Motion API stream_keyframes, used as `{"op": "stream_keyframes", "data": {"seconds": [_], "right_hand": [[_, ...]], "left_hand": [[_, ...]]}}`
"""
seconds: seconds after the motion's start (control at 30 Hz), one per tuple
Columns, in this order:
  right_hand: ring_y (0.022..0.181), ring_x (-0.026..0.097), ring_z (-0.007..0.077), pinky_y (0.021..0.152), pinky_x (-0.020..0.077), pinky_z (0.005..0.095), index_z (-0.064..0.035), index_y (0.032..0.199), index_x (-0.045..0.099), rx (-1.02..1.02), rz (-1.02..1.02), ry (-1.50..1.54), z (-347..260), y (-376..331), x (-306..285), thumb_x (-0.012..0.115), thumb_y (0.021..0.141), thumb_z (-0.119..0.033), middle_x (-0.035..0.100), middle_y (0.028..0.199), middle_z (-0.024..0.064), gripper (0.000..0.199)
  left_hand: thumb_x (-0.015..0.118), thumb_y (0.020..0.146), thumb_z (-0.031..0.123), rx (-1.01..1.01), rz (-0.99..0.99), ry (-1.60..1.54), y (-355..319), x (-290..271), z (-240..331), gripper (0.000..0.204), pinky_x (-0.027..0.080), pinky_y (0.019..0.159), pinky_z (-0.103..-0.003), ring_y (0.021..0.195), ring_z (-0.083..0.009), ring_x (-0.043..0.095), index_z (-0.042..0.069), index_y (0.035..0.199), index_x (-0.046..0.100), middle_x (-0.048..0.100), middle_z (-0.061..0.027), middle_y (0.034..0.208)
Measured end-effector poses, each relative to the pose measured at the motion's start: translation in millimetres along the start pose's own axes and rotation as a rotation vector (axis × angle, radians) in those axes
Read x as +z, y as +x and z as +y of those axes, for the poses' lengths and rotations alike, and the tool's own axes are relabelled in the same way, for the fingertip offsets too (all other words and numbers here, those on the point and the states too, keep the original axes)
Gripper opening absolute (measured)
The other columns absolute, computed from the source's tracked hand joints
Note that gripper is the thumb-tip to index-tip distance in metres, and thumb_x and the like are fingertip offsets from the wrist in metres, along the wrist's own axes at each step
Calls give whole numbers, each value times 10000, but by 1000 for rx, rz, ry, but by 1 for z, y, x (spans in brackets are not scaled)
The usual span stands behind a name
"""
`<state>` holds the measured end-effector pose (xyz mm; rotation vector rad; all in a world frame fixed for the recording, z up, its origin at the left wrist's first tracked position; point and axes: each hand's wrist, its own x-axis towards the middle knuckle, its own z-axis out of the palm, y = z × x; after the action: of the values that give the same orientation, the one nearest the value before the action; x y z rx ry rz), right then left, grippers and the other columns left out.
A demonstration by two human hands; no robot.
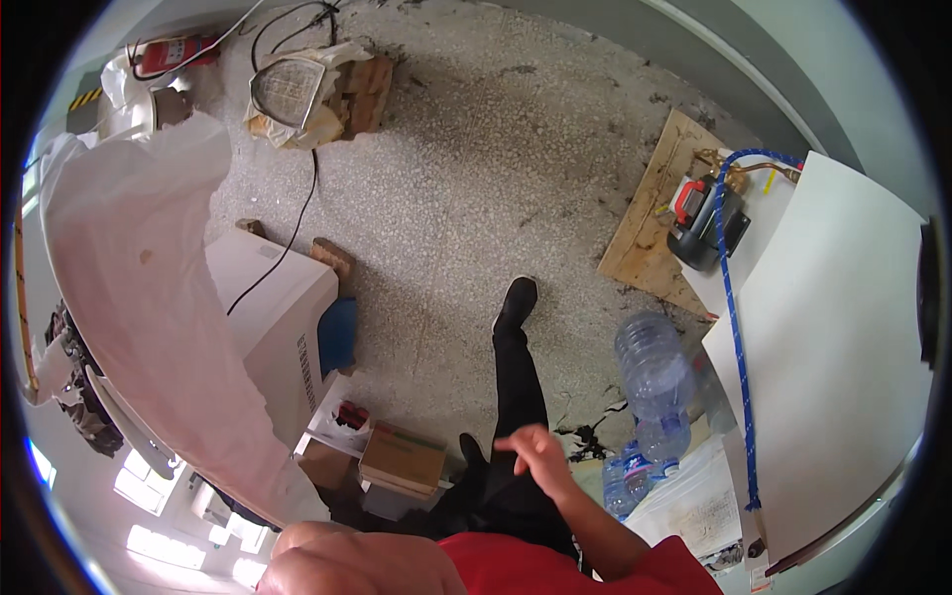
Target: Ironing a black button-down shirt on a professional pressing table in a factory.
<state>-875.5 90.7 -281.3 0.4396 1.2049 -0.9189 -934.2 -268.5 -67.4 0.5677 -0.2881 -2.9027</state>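
Observation:
My right hand (pixel 538 459) hangs over my dark trousers, low in the middle of the view. Its index finger points out to the left and the other fingers are loosely bent; nothing is held. My left arm (pixel 362 563) shows as a bent part at the lower edge, and the hand on it is out of sight. Left of it rises a large sheet of white wrapping (pixel 149 258) draped over a curved edge. The cardboard box (pixel 402 459) stands near my left leg, a little left of my right hand.
Large plastic bottles (pixel 654 367) stand at the right, beside a white panel (pixel 843 357) with a blue rope (pixel 736 337). A wooden board (pixel 635 233) and black-and-red tool (pixel 706 223) lie beyond. A white carton (pixel 288 327), wrapped bricks (pixel 367 94) and fire extinguisher (pixel 178 55) are left.

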Motion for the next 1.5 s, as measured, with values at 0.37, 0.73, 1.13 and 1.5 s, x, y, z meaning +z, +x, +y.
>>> {"op": "stream_keyframes", "data": {"seconds": [0.37, 0.73, 1.13, 1.5], "right_hand": [[687, 551, 195, 740, 453, 327, -128, 875, 702, -840, 479, 678, -274, -141, 129, 721, 953, -289, 760, 933, 97, 179], [863, 563, 230, 794, 435, 394, -198, 1457, 523, -1489, -104, 809, -218, -93, 117, 709, 960, -356, 670, 1310, 126, 554], [890, 664, 144, 966, 453, 312, 69, 1499, 434, -476, 483, 135, -176, 107, -4, 701, 916, -131, 724, 909, 82, 672], [1198, 623, 270, 1070, 437, 427, -50, 1650, 103, -356, 279, 144, -161, 207, -18, 693, 877, -77, 639, 1337, 157, 973]], "left_hand": [[606, 1021, 301, 94, 532, 399, -52, -27, -16, 292, 561, 866, -417, 1060, -378, 698, 32, 1116, 539, 548, -408, 1240], [536, 1030, 436, 154, 1106, 1031, -109, -22, -22, 462, 526, 983, -448, 1115, -340, 661, 21, 1232, 559, 649, -269, 1132], [633, 974, 360, 377, 734, 2748, -218, -108, 88, 611, 401, 1124, -637, 1341, -470, 518, 33, 1450, 431, 575, -236, 1410], [685, 884, 278, 494, 343, 2783, -246, -132, 118, 675, 310, 1166, -667, 1383, -535, 449, -33, 1430, 437, 495, -289, 1480]]}}
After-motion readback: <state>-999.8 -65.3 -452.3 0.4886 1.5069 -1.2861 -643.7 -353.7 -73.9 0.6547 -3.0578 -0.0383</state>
